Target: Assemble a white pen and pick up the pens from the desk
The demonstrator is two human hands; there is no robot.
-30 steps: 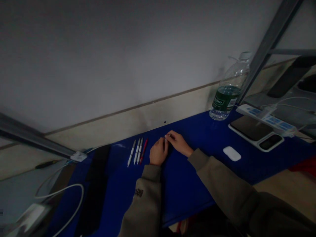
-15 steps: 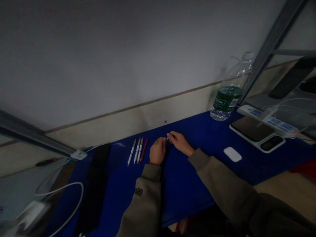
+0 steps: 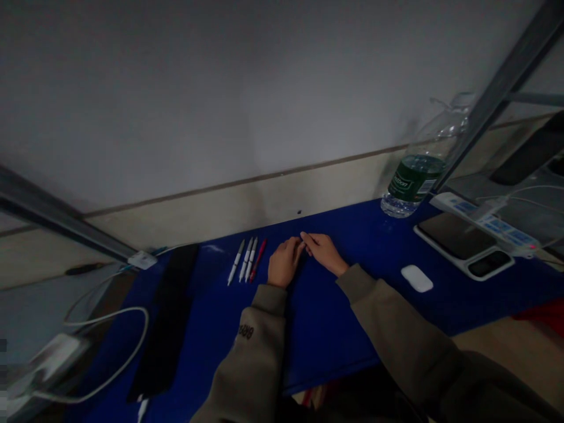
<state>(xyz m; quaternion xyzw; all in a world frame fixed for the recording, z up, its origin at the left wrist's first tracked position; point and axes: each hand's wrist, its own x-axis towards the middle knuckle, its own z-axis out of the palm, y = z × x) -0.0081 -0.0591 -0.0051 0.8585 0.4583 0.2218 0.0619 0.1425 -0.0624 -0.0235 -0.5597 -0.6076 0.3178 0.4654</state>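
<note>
My left hand (image 3: 283, 261) is closed above the blue desk mat (image 3: 324, 329), its fingertips meeting those of my right hand (image 3: 322, 251). The right hand is pinched too. Whatever lies between the fingertips is too small and dark to name. Just left of my left hand, a red pen (image 3: 258, 260) lies beside several pens with white grips, among them a grey-tipped pen (image 3: 236, 262) at the far left of the row.
A large water bottle (image 3: 412, 179) stands by the wall at the right. Near it are a power strip (image 3: 497, 226), a scale (image 3: 460, 235) and a white mouse (image 3: 416, 278). A long black object (image 3: 165, 329) and a white cable (image 3: 143, 346) lie left.
The fingers of my left hand have straightened a little towards my right hand, and the tips now overlap. The view has shifted slightly.
</note>
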